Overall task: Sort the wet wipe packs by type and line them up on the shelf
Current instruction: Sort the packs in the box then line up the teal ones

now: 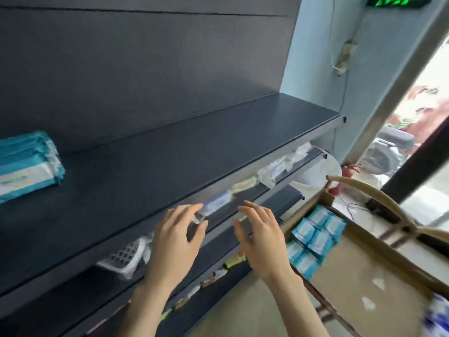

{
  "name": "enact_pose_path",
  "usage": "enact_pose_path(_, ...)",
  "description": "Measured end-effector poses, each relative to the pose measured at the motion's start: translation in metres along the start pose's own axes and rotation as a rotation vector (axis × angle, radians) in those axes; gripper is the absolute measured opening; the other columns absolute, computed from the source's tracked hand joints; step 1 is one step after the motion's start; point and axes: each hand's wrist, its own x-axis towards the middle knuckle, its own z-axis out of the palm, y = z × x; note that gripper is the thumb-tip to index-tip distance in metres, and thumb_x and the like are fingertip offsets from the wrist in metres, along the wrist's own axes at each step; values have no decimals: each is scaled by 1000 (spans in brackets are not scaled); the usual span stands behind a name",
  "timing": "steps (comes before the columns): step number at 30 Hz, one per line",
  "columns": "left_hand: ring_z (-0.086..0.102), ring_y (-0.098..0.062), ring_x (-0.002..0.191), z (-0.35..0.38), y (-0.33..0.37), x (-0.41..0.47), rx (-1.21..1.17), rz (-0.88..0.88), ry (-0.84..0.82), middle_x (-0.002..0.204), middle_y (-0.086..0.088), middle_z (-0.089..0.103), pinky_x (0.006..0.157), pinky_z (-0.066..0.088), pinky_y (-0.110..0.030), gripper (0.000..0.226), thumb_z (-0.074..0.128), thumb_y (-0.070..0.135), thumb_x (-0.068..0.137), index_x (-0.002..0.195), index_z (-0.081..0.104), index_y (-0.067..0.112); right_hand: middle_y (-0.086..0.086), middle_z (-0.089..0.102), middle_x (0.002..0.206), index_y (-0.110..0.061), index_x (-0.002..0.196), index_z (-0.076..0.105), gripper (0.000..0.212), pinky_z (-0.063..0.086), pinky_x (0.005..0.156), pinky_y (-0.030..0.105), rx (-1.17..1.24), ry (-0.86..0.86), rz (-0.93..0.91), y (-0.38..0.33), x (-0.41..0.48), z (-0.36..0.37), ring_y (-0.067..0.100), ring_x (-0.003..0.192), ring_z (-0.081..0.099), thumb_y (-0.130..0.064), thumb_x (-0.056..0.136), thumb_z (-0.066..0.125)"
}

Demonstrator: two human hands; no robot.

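Two bare forearms rise from the lower edge of the view, and the left hand (175, 242) and right hand (261, 242) hover side by side, a little apart, in front of the shelving. Both are released, palms turned away from the camera, fingers loosely spread and slightly bent, holding nothing. The left fingertips lie over the pale front edge of the top shelf (194, 147), but whether they touch it is unclear. At the lower right corner sits a blurred blue-and-white patterned thing (437, 314), too smeared to name. Just right of the right hand stands an open cardboard box (364, 276), with small blue-and-white wet wipe packs (313, 237) packed in rows along its near left side. A curved wooden frame (379, 198) arches over the box's far side. Below the hands, a lower shelf carries a row of small packets (218, 273) along its front. On the shelf just under the top one lie a white perforated item in plastic wrap (124, 259) and, further right, more clear-wrapped goods (279, 166). On the dark top shelf, far to the left and well apart from both hands, a stack of teal-and-white wet wipe packs (26, 164) stands near the back panel. Beyond the shelving's right end is a pale blue wall (315, 57) with a power strip (345, 54) hanging from a cord. A green lit sign (398, 0) sits at the top edge. A bright doorway shows a parked scooter (388, 147) outside.
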Motion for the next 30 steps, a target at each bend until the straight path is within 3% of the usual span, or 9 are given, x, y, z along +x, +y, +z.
enact_pose_path(5, 55, -10, 100, 100, 66, -50, -82, 20, -268, 106, 5, 65, 87, 42, -26, 41, 45, 42, 86, 111, 65, 16, 1, 68, 110, -15, 103, 68, 29, 55, 80, 34, -107, -67, 173, 95, -90, -49, 23, 99, 63, -33, 90, 50)
enact_pose_path(9, 59, -17, 101, 156, 102, -80, -70, 21, -472, 109, 5, 65, 85, 44, -32, 48, 41, 48, 84, 113, 65, 19, -2, 69, 101, -19, 96, 67, 19, 55, 71, 29, -190, -78, 294, 147, -147, -75, 21, 88, 64, -22, 78, 69)
enact_pose_path(13, 53, -13, 112, 194, 126, -82, -85, 35, -616, 119, 7, 60, 97, 39, -31, 45, 46, 44, 86, 123, 59, 22, 2, 70, 104, -13, 99, 70, 25, 55, 76, 34, -210, -119, 476, 187, -173, -89, 25, 93, 66, -18, 76, 78)
enact_pose_path(17, 46, -8, 117, 233, 135, -56, -109, 66, -686, 125, 10, 55, 100, 29, -22, 36, 54, 34, 93, 128, 54, 24, 5, 70, 104, -11, 102, 69, 28, 54, 78, 35, -213, -85, 567, 221, -162, -95, 26, 94, 66, -16, 76, 78)
enact_pose_path(24, 45, -9, 118, 325, 128, 16, -124, 25, -804, 126, 6, 53, 102, 34, -27, 37, 55, 28, 93, 130, 52, 22, 5, 69, 106, -10, 105, 68, 24, 52, 78, 32, -189, -58, 676, 305, -106, -66, 25, 96, 64, -19, 83, 72)
enact_pose_path(30, 51, -14, 113, 422, 98, 78, -91, -75, -969, 121, 3, 58, 98, 41, -34, 36, 56, 23, 92, 128, 53, 21, 7, 65, 115, -7, 115, 63, 28, 47, 85, 34, -117, -151, 844, 380, -59, -17, 27, 102, 59, -22, 90, 62)
